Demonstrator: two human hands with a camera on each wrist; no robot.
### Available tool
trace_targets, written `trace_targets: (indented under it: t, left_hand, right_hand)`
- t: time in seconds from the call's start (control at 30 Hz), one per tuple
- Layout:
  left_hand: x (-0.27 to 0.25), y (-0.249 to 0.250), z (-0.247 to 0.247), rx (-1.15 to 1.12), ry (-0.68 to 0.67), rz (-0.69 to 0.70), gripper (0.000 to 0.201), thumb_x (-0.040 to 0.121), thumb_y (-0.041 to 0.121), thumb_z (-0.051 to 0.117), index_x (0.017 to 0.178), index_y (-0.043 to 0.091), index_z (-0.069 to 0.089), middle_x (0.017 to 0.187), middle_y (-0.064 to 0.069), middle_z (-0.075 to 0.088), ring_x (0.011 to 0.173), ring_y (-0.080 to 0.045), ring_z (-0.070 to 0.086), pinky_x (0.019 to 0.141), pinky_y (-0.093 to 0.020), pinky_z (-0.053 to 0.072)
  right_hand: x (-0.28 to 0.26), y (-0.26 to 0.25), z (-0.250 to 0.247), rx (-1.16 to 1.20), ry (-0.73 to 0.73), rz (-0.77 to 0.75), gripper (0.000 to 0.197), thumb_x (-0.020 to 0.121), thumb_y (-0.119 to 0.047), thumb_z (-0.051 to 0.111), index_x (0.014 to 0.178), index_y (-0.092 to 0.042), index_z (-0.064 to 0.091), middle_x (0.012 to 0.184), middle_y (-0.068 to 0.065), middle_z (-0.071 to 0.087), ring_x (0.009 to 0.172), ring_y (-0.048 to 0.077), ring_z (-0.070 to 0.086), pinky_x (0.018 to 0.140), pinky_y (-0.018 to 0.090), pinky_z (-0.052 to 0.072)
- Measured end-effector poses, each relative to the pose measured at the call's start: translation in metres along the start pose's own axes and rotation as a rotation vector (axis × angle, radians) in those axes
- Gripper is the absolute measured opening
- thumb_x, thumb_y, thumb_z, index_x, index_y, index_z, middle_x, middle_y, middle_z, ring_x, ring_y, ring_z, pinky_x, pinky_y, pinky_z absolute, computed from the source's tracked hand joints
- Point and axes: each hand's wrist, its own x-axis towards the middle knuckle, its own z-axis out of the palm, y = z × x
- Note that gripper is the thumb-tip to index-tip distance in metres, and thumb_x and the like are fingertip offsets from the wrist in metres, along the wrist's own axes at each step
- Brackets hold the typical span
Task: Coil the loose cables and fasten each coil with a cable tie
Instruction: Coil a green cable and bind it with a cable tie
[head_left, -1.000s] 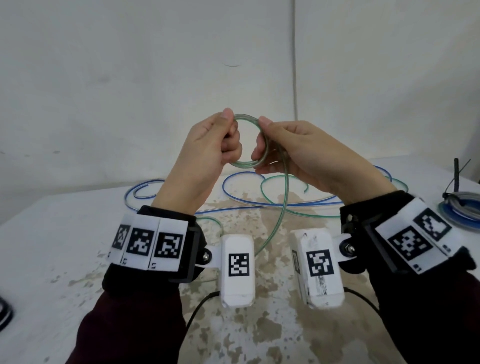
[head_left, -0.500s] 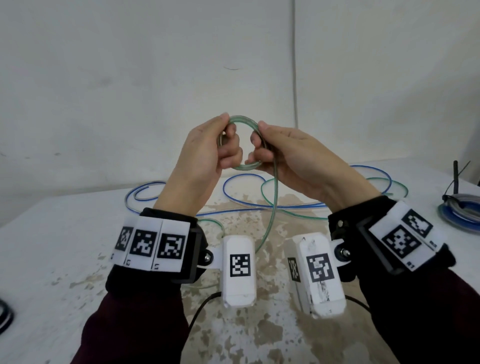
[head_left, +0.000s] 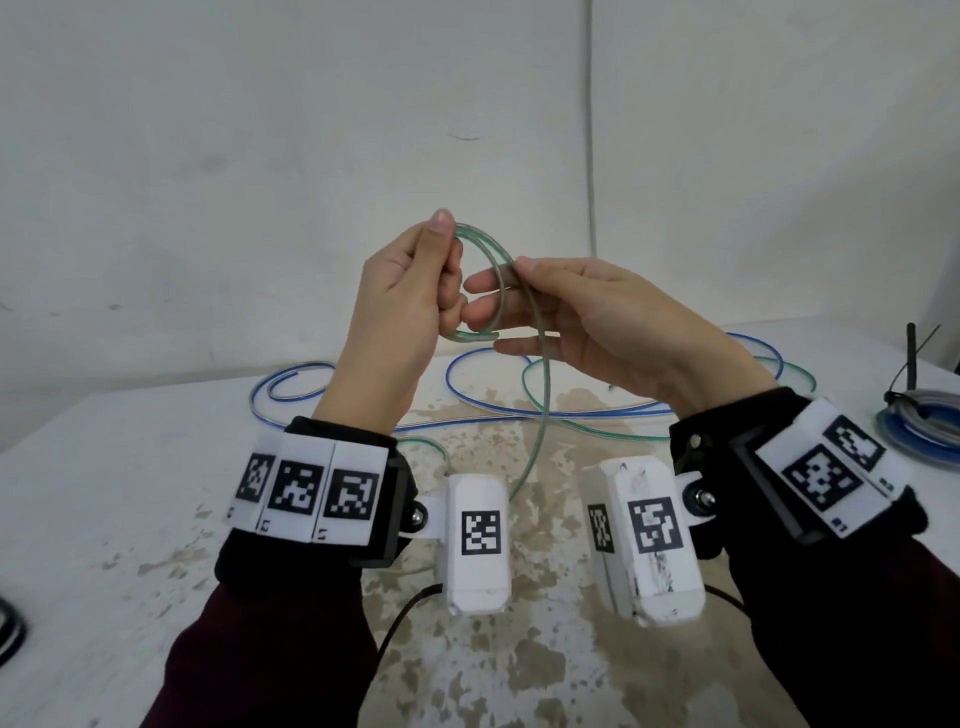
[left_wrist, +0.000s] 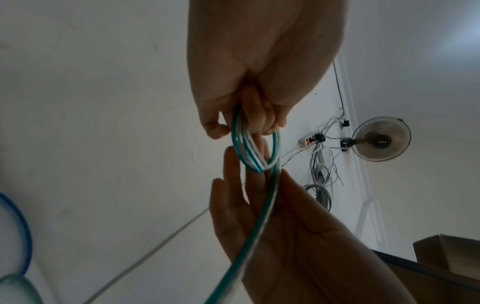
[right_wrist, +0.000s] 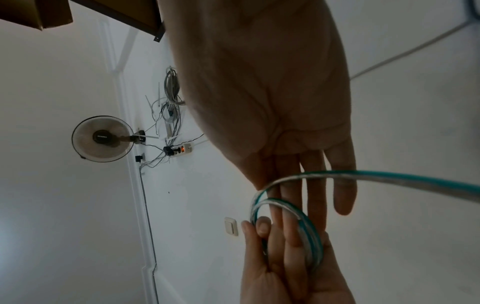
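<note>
Right hand (head_left: 613, 332) now opened out, fingers straight, no longer pinching green cable (head_left: 543, 395); strand just runs across its fingers. Left hand (head_left: 400, 306) still clamped on small green coil (head_left: 480, 291), thumb and curled fingers pinching loops, held up above desk (head_left: 104, 493). Loose green tail drops from coil to desk. Blue cable (head_left: 488, 410) sprawled on desk behind hands. Tied coil (head_left: 919, 423) at desk's right edge.

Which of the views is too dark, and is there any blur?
Head view: evenly lit and sharp; the green cable and both hands read clearly. Left wrist view: dim, the right hand in shadow against the bright wall. Right wrist view: equally dim, with the near cable stretch soft.
</note>
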Motion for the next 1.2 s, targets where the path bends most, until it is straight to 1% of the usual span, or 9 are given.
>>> trace_targets:
  t: [0.2,0.37,0.5,0.63,0.8,0.9,0.97,1.07,1.2]
  left_hand:
    - [0.003,0.0,0.003,-0.08,0.027,-0.006,0.036,0.104,0.026,0.034,0.07,0.014,0.036,0.051,0.011,0.028,0.045,-0.007,0.021,0.046,-0.018,0.023]
    - [0.002,0.003,0.003,-0.124,0.013,-0.044,0.036,0.104,0.026,0.033,0.07,0.014,0.035,0.05,0.012,0.027,0.046,-0.008,0.018,0.045,-0.017,0.021]
    - [0.002,0.004,0.004,-0.142,0.023,-0.041,0.035,0.104,0.026,0.032,0.07,0.014,0.034,0.05,0.01,0.024,0.045,-0.008,0.017,0.044,-0.016,0.021]
    - [0.002,0.004,0.002,-0.175,0.08,-0.004,0.036,0.104,0.028,0.031,0.071,0.014,0.035,0.051,0.008,0.022,0.046,-0.009,0.018,0.046,-0.017,0.021]
    - [0.003,0.007,0.0,-0.208,0.032,-0.003,0.036,0.105,0.026,0.029,0.072,0.013,0.036,0.051,0.008,0.022,0.048,-0.011,0.017,0.049,-0.019,0.021]
    - [0.002,0.01,0.002,-0.225,-0.035,-0.01,0.034,0.105,0.024,0.026,0.074,0.012,0.037,0.051,0.006,0.023,0.046,-0.012,0.02,0.06,-0.022,0.038]
    - [0.002,0.011,0.003,-0.223,-0.082,-0.027,0.035,0.104,0.021,0.026,0.073,0.012,0.038,0.05,0.004,0.026,0.044,-0.014,0.028,0.065,-0.028,0.039]
    - [0.002,0.015,-0.003,-0.18,-0.177,-0.143,0.034,0.101,0.019,0.03,0.069,0.011,0.04,0.05,0.001,0.031,0.045,-0.016,0.035,0.06,-0.025,0.041]
    - [-0.003,0.017,-0.013,-0.054,-0.348,-0.263,0.034,0.1,0.023,0.035,0.072,0.008,0.044,0.047,0.007,0.038,0.044,-0.012,0.029,0.046,-0.019,0.032]
  right_hand:
    - [-0.005,-0.002,-0.001,-0.18,-0.029,-0.109,0.029,0.09,0.0,0.057,0.117,-0.011,0.057,0.098,0.004,0.064,0.093,0.016,0.064,0.078,0.025,0.053]
    - [-0.001,0.001,0.002,-0.178,0.083,-0.193,0.017,0.088,-0.003,0.062,0.104,-0.005,0.061,0.09,0.012,0.069,0.081,0.018,0.069,0.076,0.024,0.054]
    - [0.001,0.003,0.004,-0.176,0.119,-0.194,0.008,0.093,-0.01,0.057,0.098,-0.007,0.063,0.085,0.007,0.07,0.076,0.015,0.068,0.071,0.024,0.055]
    - [0.002,0.002,0.008,0.009,0.059,-0.093,0.037,0.103,-0.026,0.034,0.095,-0.012,0.067,0.089,-0.002,0.068,0.072,0.01,0.058,0.058,0.021,0.045]
    - [0.004,0.008,0.015,0.1,0.033,-0.059,0.034,0.103,-0.023,0.034,0.083,-0.016,0.061,0.085,-0.004,0.065,0.078,0.011,0.056,0.063,0.022,0.041]
    - [0.006,0.006,0.012,0.11,0.034,-0.085,0.035,0.103,-0.025,0.032,0.075,-0.018,0.052,0.091,0.007,0.06,0.087,0.015,0.054,0.068,0.024,0.038]
    - [0.007,0.005,0.009,0.084,0.046,-0.098,0.035,0.103,-0.027,0.03,0.073,-0.019,0.046,0.1,0.017,0.054,0.091,0.017,0.052,0.068,0.025,0.037]
    - [0.005,0.002,0.004,0.035,0.051,-0.111,0.036,0.103,-0.026,0.03,0.071,-0.019,0.044,0.081,0.004,0.058,0.076,0.011,0.055,0.067,0.023,0.038]
    - [0.001,-0.001,0.004,-0.042,-0.027,-0.096,0.036,0.102,-0.023,0.033,0.068,-0.015,0.044,0.056,-0.007,0.042,0.06,0.01,0.043,0.068,0.021,0.039]
